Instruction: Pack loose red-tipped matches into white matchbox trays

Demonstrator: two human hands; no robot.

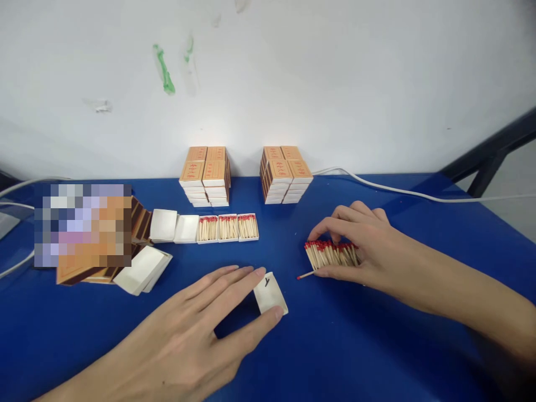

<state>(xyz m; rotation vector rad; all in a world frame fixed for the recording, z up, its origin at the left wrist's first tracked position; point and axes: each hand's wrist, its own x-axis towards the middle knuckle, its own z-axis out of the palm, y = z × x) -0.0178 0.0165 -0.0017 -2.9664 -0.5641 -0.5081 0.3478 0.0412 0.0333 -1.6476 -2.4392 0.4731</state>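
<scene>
An empty white matchbox tray with a small black mark inside lies at the middle of the blue table. My left hand holds it lightly between index fingertip and thumb, the other fingers stretched out. To the right, my right hand is curled around a pile of red-tipped matches, thumb on the near side and fingers behind. One match sticks out by that thumb. Farther back, trays filled with matches stand in a row with empty trays at its left end.
Two stacks of orange matchboxes, a left stack and a right stack, stand by the white wall. More empty trays and matchbox sleeves lie at left, beside a pixelated area. A white cable runs along the back right.
</scene>
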